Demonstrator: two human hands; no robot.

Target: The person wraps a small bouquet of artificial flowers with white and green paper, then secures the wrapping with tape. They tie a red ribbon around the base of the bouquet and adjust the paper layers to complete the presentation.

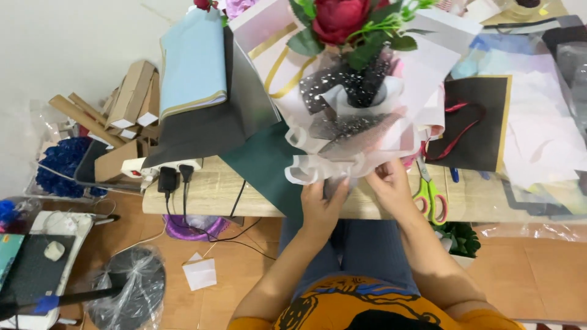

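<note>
Both hands at the base of a wrapped bouquet on the table.

Head view: left hand (pixel 322 205) closes around the bouquet (pixel 354 116) stem; right hand (pixel 389 183) pinches the white wrap's lower edge beside it, scissors (pixel 430 194) just right on the wooden table (pixel 208 189).

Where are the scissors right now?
In the head view, the green-handled scissors lie on the wooden table, just right of the right hand, below the black paper sheet.

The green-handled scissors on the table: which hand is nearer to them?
Right. The right hand is just beside the scissors; the left hand is farther away, gripping the bouquet base.
</note>
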